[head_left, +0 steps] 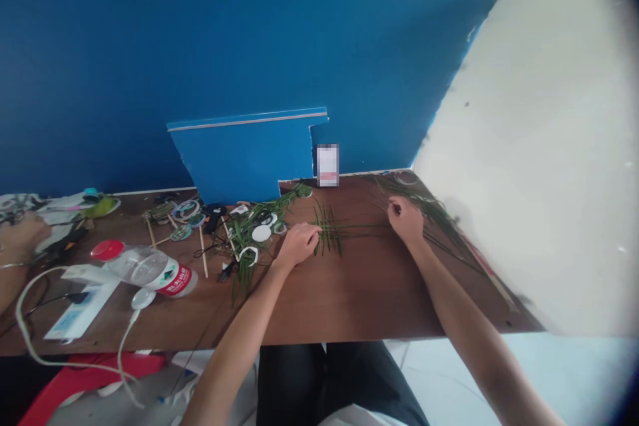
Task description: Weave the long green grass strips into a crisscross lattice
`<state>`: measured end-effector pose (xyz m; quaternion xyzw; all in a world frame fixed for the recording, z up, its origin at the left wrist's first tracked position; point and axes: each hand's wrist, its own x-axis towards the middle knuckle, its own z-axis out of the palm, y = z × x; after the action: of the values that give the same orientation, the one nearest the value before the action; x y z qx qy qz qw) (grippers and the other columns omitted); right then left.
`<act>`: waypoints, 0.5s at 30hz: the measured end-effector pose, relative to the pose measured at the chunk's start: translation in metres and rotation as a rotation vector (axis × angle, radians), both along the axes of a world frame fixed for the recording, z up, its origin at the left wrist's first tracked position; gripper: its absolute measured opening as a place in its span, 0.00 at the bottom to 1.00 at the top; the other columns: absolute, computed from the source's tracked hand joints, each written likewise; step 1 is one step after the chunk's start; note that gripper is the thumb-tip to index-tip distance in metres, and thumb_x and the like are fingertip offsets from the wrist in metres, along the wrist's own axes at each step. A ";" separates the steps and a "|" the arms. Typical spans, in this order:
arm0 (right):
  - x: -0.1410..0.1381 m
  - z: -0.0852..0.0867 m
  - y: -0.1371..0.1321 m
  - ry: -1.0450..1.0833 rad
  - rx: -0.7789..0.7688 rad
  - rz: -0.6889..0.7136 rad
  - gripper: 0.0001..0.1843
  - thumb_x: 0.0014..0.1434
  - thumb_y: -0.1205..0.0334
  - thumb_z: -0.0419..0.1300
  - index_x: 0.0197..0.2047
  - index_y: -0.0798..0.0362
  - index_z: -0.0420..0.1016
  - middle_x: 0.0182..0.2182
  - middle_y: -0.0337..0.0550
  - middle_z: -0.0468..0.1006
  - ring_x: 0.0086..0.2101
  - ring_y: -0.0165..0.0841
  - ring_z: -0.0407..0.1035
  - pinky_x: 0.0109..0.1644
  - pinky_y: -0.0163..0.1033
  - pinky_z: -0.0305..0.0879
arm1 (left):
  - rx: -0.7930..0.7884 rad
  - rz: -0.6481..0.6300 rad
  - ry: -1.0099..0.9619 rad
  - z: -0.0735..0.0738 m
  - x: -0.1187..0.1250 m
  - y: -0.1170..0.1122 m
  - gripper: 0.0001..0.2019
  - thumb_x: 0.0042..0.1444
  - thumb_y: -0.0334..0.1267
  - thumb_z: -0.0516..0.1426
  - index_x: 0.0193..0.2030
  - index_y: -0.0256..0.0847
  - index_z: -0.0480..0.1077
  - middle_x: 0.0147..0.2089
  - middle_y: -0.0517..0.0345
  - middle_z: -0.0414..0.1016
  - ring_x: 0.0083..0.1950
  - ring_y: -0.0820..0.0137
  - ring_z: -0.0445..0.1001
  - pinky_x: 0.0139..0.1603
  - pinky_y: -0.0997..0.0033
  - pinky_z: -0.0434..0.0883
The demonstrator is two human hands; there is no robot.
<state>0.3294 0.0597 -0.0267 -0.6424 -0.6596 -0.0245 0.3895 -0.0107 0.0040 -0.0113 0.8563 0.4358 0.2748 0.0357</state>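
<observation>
On the brown table lies a small open lattice of crossed green leaf strips (328, 229). My left hand (299, 243) is closed at its left edge, fingertips pinching the strip ends there. Long thin strips run from the lattice to the right, towards my right hand (406, 218). That hand is raised slightly with its fingers curled into a pinch. Thin strands show beside its fingertips, but what it holds is too fine to make out. More long green leaves (439, 208) lie just behind and to the right of it.
Left of the lattice lies a heap of leaves (243, 272) with white discs (261, 233) and wooden sticks (203, 253). Farther left are a bottle (150, 268), a power strip (82, 309) and another person's hand (22, 239). A blue panel (249, 156) leans at the back.
</observation>
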 end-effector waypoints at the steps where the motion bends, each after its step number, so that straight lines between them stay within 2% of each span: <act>1: 0.000 0.000 0.000 -0.004 0.011 0.004 0.15 0.61 0.62 0.51 0.47 0.52 0.74 0.43 0.49 0.80 0.42 0.40 0.73 0.49 0.43 0.66 | 0.000 0.002 0.005 0.000 0.000 0.000 0.12 0.63 0.31 0.51 0.46 0.42 0.75 0.43 0.54 0.80 0.45 0.66 0.75 0.50 0.62 0.70; 6: 0.003 0.003 0.000 -0.014 0.043 0.051 0.15 0.61 0.62 0.50 0.46 0.53 0.74 0.42 0.49 0.79 0.45 0.41 0.70 0.51 0.44 0.64 | -0.002 0.017 0.014 0.000 -0.001 0.000 0.12 0.64 0.32 0.51 0.46 0.42 0.75 0.42 0.54 0.80 0.45 0.65 0.75 0.49 0.62 0.70; 10: 0.000 0.007 -0.003 -0.018 0.031 0.043 0.14 0.61 0.63 0.50 0.46 0.52 0.73 0.41 0.50 0.78 0.44 0.41 0.70 0.49 0.43 0.64 | 0.019 0.044 0.016 0.002 0.000 0.001 0.12 0.64 0.31 0.50 0.47 0.41 0.74 0.43 0.53 0.78 0.47 0.64 0.74 0.50 0.62 0.69; 15: -0.007 0.007 -0.004 -0.001 0.002 0.017 0.15 0.61 0.63 0.48 0.48 0.52 0.72 0.42 0.48 0.79 0.39 0.39 0.72 0.43 0.40 0.63 | 0.000 0.029 0.072 0.006 0.003 -0.002 0.15 0.63 0.33 0.52 0.55 0.44 0.71 0.56 0.50 0.72 0.58 0.62 0.68 0.57 0.58 0.67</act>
<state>0.3229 0.0554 -0.0199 -0.6364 -0.6650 -0.0223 0.3901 -0.0078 0.0021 -0.0050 0.8593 0.4490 0.2445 0.0163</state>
